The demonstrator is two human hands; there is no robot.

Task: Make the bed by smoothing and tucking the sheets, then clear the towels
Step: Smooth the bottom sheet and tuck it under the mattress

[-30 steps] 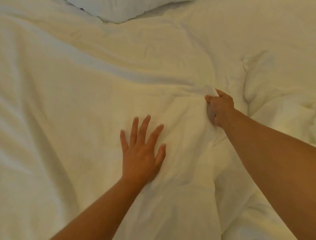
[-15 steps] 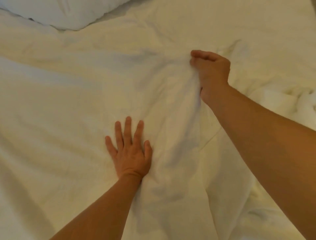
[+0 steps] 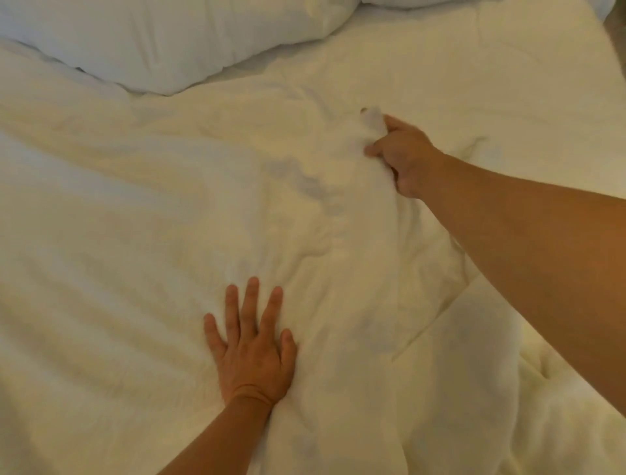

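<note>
A white, wrinkled sheet point(image 3: 142, 237) covers the whole bed. My left hand point(image 3: 250, 349) lies flat on it near the bottom centre, fingers straight and spread, pressing the fabric down. My right hand point(image 3: 403, 156) reaches farther up the bed and grips a bunched fold of the sheet, which sticks up past its thumb. A raised ridge of cloth runs from that hand down toward my left hand. No towels are in view.
A white pillow point(image 3: 162, 40) lies at the top left, and the edge of a second pillow point(image 3: 406, 3) shows at the top. A thicker fold of duvet point(image 3: 474, 373) bulges at the lower right under my right forearm.
My right hand has carried the gripped fold farther up the bed toward the pillows. My left hand has stayed flat on the sheet, and more of the pillow has come into view.
</note>
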